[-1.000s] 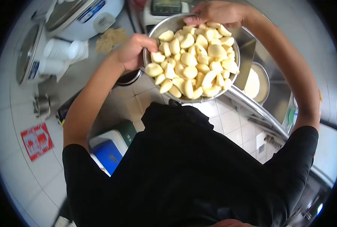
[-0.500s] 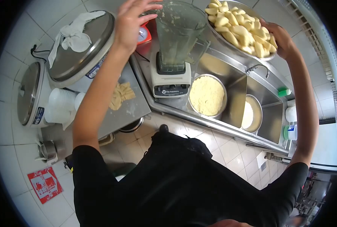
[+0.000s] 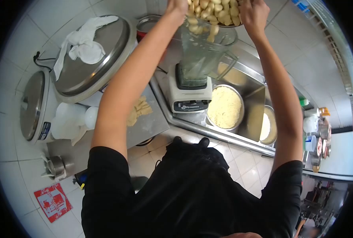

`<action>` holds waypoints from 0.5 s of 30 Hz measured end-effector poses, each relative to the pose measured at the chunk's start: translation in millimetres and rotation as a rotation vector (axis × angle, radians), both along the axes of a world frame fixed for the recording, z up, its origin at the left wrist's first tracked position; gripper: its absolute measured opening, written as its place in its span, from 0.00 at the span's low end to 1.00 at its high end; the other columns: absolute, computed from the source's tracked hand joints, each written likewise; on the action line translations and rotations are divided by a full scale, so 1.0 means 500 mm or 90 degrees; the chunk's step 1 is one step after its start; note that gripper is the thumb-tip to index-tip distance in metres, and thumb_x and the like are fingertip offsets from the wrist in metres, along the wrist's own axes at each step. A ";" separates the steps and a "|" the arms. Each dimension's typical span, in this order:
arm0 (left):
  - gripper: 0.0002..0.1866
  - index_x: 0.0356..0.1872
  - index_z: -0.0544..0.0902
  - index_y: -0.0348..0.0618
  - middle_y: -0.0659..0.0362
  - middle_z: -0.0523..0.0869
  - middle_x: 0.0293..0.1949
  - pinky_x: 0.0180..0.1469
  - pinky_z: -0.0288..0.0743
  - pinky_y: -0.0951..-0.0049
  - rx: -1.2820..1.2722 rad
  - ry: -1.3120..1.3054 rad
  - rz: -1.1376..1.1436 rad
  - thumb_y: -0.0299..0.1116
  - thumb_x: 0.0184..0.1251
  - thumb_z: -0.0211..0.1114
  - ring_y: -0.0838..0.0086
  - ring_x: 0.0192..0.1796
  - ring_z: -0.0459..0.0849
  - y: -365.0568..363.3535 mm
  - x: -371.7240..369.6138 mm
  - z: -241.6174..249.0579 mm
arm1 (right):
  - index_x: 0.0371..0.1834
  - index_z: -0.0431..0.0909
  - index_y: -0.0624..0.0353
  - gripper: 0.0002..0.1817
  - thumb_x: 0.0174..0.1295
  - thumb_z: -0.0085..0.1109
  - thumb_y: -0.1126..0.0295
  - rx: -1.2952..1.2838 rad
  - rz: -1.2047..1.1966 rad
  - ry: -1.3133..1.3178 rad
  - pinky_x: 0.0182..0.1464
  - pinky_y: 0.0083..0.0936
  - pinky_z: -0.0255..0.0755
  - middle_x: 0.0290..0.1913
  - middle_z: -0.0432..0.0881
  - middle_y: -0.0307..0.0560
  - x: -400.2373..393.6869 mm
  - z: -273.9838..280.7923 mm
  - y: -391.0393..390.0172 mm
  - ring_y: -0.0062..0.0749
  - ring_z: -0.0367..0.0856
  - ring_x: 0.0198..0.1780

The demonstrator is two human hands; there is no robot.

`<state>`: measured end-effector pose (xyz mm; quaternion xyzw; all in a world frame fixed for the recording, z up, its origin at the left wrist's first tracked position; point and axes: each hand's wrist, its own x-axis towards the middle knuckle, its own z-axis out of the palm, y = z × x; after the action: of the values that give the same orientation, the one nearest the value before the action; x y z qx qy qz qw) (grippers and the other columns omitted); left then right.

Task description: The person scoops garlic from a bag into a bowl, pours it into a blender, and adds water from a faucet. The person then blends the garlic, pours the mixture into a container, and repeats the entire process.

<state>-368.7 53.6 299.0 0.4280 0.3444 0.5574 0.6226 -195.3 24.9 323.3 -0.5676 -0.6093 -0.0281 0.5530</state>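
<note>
Step in hand, my read: pouring. Right fingers (image 3: 245, 12) clenched on the rim of a round silver metal bowl (image 3: 229, 26); left hand (image 3: 178, 7) at the opposite side, fingertips cropped, can't tell how firmly they grip. Plump, smooth, pale-yellow peeled cloves (image 3: 219, 10) lie in the bowl between my 2 hands; some are at the mouth of a cloudy grey-green see-through blender jar (image 3: 200, 59), just below. Next move calls for a slow tilt, rim kept over that mouth; rounded pieces could skip off. Jar stands on a boxy white blender base (image 3: 189, 94). Nearer me than the right fingers: coarse, crumbly yellow mash (image 3: 223, 106) in a round metal pan (image 3: 242, 113).
</note>
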 end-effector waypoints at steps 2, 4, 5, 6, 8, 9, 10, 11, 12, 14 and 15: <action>0.31 0.50 0.75 0.34 0.50 0.82 0.45 0.54 0.69 0.69 0.091 -0.055 0.010 0.57 0.70 0.42 0.65 0.49 0.79 0.019 0.005 -0.023 | 0.51 0.77 0.62 0.14 0.67 0.48 0.69 0.158 0.008 -0.002 0.42 0.34 0.76 0.39 0.84 0.56 -0.022 -0.035 -0.012 0.43 0.83 0.38; 0.30 0.50 0.76 0.34 0.49 0.82 0.46 0.54 0.69 0.68 0.177 0.036 0.094 0.55 0.71 0.42 0.64 0.50 0.78 0.022 0.002 -0.044 | 0.51 0.77 0.62 0.14 0.66 0.48 0.71 0.265 0.043 0.010 0.44 0.33 0.75 0.41 0.83 0.56 -0.026 -0.078 -0.003 0.43 0.83 0.41; 0.30 0.49 0.76 0.33 0.49 0.81 0.47 0.54 0.69 0.68 0.269 0.119 0.169 0.53 0.71 0.43 0.63 0.50 0.78 0.019 0.003 -0.047 | 0.51 0.77 0.61 0.13 0.66 0.49 0.73 0.379 0.069 0.014 0.46 0.33 0.75 0.43 0.83 0.57 -0.023 -0.091 -0.002 0.42 0.82 0.43; 0.28 0.51 0.75 0.32 0.47 0.81 0.49 0.55 0.68 0.66 0.222 0.202 0.196 0.51 0.71 0.43 0.62 0.51 0.78 0.017 0.002 -0.052 | 0.51 0.77 0.63 0.13 0.66 0.47 0.75 0.385 0.024 -0.039 0.48 0.33 0.74 0.47 0.82 0.57 -0.007 -0.099 -0.008 0.44 0.81 0.47; 0.28 0.50 0.76 0.32 0.48 0.81 0.48 0.55 0.67 0.66 0.277 0.281 0.293 0.51 0.71 0.44 0.64 0.50 0.78 0.000 0.011 -0.054 | 0.51 0.77 0.63 0.14 0.66 0.46 0.76 0.440 0.024 -0.088 0.49 0.33 0.75 0.47 0.81 0.57 -0.003 -0.097 -0.007 0.44 0.81 0.48; 0.27 0.50 0.76 0.33 0.49 0.81 0.47 0.55 0.67 0.67 0.340 0.355 0.384 0.51 0.70 0.45 0.66 0.50 0.78 -0.008 0.018 -0.054 | 0.51 0.77 0.63 0.14 0.66 0.45 0.78 0.500 0.018 -0.142 0.50 0.32 0.76 0.48 0.81 0.56 0.001 -0.100 -0.007 0.44 0.81 0.49; 0.26 0.52 0.75 0.34 0.50 0.79 0.50 0.57 0.65 0.68 0.390 0.305 0.286 0.50 0.72 0.43 0.67 0.53 0.76 -0.010 0.008 -0.052 | 0.51 0.77 0.63 0.14 0.66 0.45 0.78 0.499 0.015 -0.138 0.50 0.32 0.76 0.48 0.81 0.56 -0.012 -0.106 0.006 0.44 0.81 0.49; 0.26 0.52 0.75 0.34 0.50 0.79 0.50 0.57 0.65 0.68 0.394 0.309 0.282 0.50 0.72 0.43 0.67 0.53 0.76 0.000 0.006 -0.058 | 0.51 0.77 0.63 0.15 0.64 0.45 0.79 0.572 0.200 0.134 0.51 0.31 0.76 0.49 0.81 0.56 -0.040 -0.112 0.029 0.44 0.80 0.50; 0.26 0.54 0.73 0.34 0.50 0.78 0.52 0.58 0.64 0.68 0.368 0.221 0.239 0.48 0.73 0.42 0.66 0.55 0.74 0.014 0.006 -0.070 | 0.51 0.77 0.62 0.15 0.63 0.45 0.81 0.625 0.386 0.411 0.52 0.30 0.77 0.50 0.80 0.56 -0.051 -0.114 0.042 0.44 0.80 0.51; 0.26 0.61 0.67 0.35 0.52 0.76 0.56 0.61 0.61 0.69 0.394 -0.035 0.148 0.45 0.75 0.38 0.65 0.60 0.71 0.153 -0.011 -0.172 | 0.51 0.77 0.61 0.16 0.62 0.46 0.83 0.691 0.274 0.108 0.52 0.29 0.77 0.51 0.79 0.56 -0.008 -0.099 0.043 0.44 0.80 0.51; 0.26 0.62 0.66 0.36 0.53 0.76 0.55 0.61 0.61 0.69 0.333 0.026 0.190 0.46 0.75 0.39 0.66 0.59 0.72 0.112 -0.019 -0.149 | 0.51 0.78 0.60 0.17 0.60 0.46 0.84 0.718 0.154 -0.197 0.53 0.29 0.78 0.51 0.79 0.56 0.014 -0.091 0.042 0.44 0.79 0.52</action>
<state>-378.1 109.5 224.5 0.5297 0.2607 0.7036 0.3955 -188.4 45.7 278.0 -0.1020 -0.6342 -0.3665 0.6730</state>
